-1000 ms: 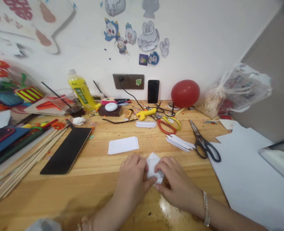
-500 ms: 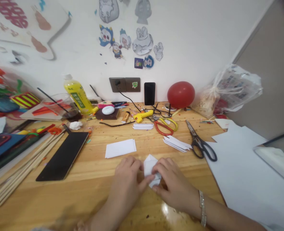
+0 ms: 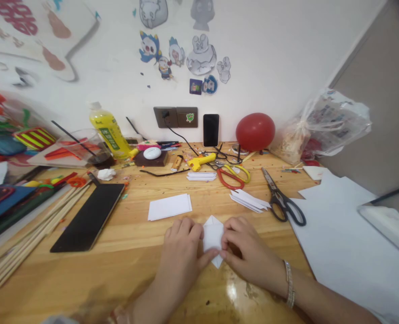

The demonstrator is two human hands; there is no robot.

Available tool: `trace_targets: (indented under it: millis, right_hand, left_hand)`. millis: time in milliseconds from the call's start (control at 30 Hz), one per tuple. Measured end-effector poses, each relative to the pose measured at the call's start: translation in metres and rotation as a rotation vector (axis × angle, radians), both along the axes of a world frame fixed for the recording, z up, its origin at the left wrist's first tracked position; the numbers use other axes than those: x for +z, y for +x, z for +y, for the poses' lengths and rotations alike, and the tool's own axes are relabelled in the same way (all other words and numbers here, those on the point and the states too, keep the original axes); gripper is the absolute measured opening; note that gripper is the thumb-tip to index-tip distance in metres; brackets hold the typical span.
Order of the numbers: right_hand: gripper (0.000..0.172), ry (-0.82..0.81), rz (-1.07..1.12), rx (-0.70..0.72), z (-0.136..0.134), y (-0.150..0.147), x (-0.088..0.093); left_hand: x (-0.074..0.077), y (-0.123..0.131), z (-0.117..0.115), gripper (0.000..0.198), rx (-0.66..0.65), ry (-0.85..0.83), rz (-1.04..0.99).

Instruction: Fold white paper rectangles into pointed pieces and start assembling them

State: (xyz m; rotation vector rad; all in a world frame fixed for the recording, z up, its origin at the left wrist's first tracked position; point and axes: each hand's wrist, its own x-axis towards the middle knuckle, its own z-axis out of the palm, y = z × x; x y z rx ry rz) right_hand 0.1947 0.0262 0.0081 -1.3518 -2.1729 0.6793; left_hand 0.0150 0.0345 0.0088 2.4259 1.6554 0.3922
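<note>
Between my hands is a small folded piece of white paper (image 3: pixel 213 237), with pointed ends at its top and bottom. My left hand (image 3: pixel 183 248) grips its left edge, the thumb at the lower fold. On the other side my right hand (image 3: pixel 245 252) pinches the right edge between thumb and fingers. A stack of white paper rectangles (image 3: pixel 170 207) lies just beyond my left hand. Folded paper strips (image 3: pixel 249 200) rest past my right hand, beside black-handled scissors (image 3: pixel 282 200). More folded strips (image 3: pixel 201 177) sit farther back.
Large white sheets (image 3: pixel 351 238) cover the right side. To the left lie a black tablet-like slab (image 3: pixel 88 218) and wooden sticks (image 3: pixel 34 240). Along the wall stand a yellow bottle (image 3: pixel 109 130), a phone (image 3: pixel 210 130), a red balloon (image 3: pixel 255 131) and a yellow glue gun (image 3: pixel 201 161).
My right fingers have moved off the paper's face to its right edge. The paper now shows a flatter face with a pointed lower end. My left hand has barely moved.
</note>
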Motion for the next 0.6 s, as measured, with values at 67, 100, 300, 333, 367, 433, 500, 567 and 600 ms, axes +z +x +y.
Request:
trace_targets:
  millis: [67,100,300,333,367,433,500,567,600]
  right_hand:
    - [0.017,-0.002,-0.009,-0.002,-0.001,-0.001,0.001]
    - [0.018,-0.001,-0.015,-0.006,-0.001,-0.002,0.001]
    - [0.02,0.004,-0.046,-0.012,-0.002,-0.004,0.0]
    - [0.019,0.003,-0.051,-0.015,-0.002,-0.005,0.0]
    - [0.019,0.005,-0.056,-0.02,-0.003,-0.005,0.0]
    - [0.018,0.013,-0.071,-0.039,-0.004,-0.007,-0.001]
    - [0.017,0.021,-0.088,-0.057,-0.005,-0.008,-0.002]
    - [0.017,0.025,-0.098,-0.062,-0.006,-0.009,-0.002]
    - [0.017,0.026,-0.1,-0.059,-0.006,-0.009,-0.002]
  left_hand:
    - [0.001,-0.001,-0.001,0.023,-0.012,-0.014,-0.012]
    - [0.002,-0.002,-0.002,0.021,-0.019,-0.025,-0.026]
    - [0.003,-0.004,-0.006,0.02,-0.035,-0.054,-0.066]
    - [0.003,-0.004,-0.006,0.019,-0.038,-0.055,-0.056]
    - [0.003,-0.004,-0.006,0.019,-0.04,-0.056,-0.044]
    - [0.004,-0.002,-0.006,0.018,-0.043,-0.049,-0.017]
    - [0.004,0.0,-0.008,0.016,-0.06,-0.012,0.017]
    - [0.003,0.001,-0.011,0.007,-0.149,0.067,0.046]
    - [0.002,0.001,-0.013,0.006,-0.223,0.111,0.049]
